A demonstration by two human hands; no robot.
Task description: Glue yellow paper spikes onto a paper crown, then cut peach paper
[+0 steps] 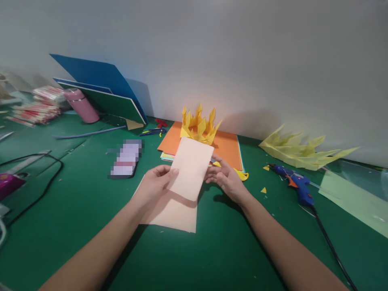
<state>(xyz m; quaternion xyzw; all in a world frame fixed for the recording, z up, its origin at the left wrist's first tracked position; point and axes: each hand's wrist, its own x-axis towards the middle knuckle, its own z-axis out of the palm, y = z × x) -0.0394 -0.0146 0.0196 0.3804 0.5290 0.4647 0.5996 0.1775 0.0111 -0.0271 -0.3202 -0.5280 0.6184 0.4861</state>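
Note:
My left hand (159, 180) pinches a pale peach sheet of paper (192, 169) at its left edge, thumb on top. The sheet is tilted up above the table. Beneath it, a second peach sheet (176, 216) lies on the green tabletop. My right hand (226, 180) is by the sheet's right edge with its fingers apart; whether a fingertip touches the paper is unclear. Just behind the hands, a yellow folded-paper crown (200, 125) stands on a stack of coloured paper topped with orange (228, 147). Something with a yellow handle (242, 175), partly hidden, sits behind my right hand.
To the right are a blue glue gun (298, 184) with a black cord, a pale yellow folded-paper piece (306, 149) and a light green sheet (354, 202). On the left are a phone (125, 159), a pink bottle (81, 106), leaning boards (103, 101) and a black cable (51, 190).

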